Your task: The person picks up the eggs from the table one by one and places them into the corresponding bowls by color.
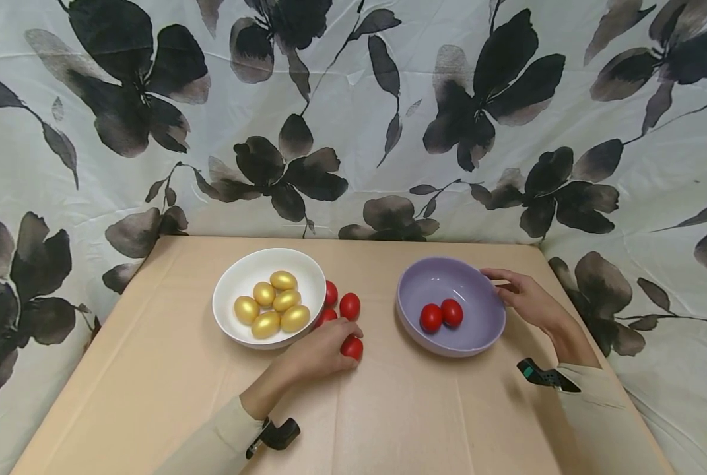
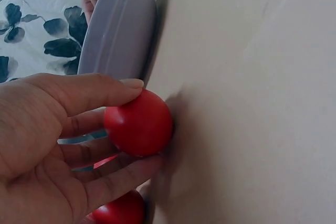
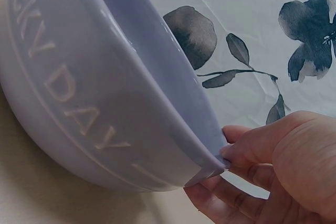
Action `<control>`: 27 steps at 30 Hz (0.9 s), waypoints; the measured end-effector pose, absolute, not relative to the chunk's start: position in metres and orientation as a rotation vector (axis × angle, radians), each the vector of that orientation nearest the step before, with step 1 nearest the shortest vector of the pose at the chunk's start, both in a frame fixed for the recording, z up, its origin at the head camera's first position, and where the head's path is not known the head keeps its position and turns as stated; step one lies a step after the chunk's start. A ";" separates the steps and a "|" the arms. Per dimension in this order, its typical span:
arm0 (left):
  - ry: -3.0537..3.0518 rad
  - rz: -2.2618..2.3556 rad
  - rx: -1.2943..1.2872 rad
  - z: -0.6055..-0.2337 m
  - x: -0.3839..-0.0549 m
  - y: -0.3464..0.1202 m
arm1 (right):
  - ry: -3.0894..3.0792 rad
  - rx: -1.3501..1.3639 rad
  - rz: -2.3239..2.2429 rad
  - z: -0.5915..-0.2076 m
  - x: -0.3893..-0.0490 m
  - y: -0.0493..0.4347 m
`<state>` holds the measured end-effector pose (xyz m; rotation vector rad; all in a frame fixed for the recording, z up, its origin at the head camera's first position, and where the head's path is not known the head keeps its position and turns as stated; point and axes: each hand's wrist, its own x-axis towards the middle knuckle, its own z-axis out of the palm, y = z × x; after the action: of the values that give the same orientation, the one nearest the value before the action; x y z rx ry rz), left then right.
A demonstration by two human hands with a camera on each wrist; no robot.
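A white bowl holding six glossy golden ovals stands near the tan tabletop's far edge, toward the far left corner. White cloth printed with dark flowers rises beyond that edge and flanks the left and right edges.

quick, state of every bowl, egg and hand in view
white bowl, upright, holding six gold eggs
purple bowl, upright, holding two red eggs
red egg at left, pinched by left hand
three loose red eggs, beside white bowl
left hand, pinching egg
right hand, gripping purple bowl's rim
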<state>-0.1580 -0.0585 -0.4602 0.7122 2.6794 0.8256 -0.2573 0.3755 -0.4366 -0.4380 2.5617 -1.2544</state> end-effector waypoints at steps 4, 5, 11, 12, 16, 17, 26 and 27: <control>2.679 0.824 0.708 -0.458 -0.160 -0.058 | 2.561 -0.447 -1.261 -0.437 -0.258 0.375; 2.674 0.831 0.700 -0.457 -0.161 -0.057 | 2.561 -0.449 -1.262 -0.437 -0.258 0.375; 2.630 0.925 0.647 -0.454 -0.164 -0.055 | 2.568 -0.445 -1.250 -0.437 -0.259 0.374; 2.623 0.943 0.644 -0.453 -0.165 -0.055 | 2.568 -0.443 -1.249 -0.437 -0.259 0.374; 2.605 1.017 0.667 -0.453 -0.170 -0.054 | 2.567 -0.445 -1.247 -0.437 -0.259 0.374; 2.602 1.037 0.677 -0.453 -0.172 -0.054 | 2.567 -0.443 -1.249 -0.437 -0.260 0.374; 2.536 1.160 0.736 -0.450 -0.184 -0.049 | 2.565 -0.445 -1.251 -0.438 -0.259 0.375; 2.533 1.163 0.735 -0.449 -0.185 -0.048 | 2.567 -0.444 -1.252 -0.438 -0.258 0.375</control>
<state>-0.1846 -0.0482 -0.4492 0.7353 2.5331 1.1631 -0.2583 0.3750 -0.4382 -0.4443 2.5669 -1.2522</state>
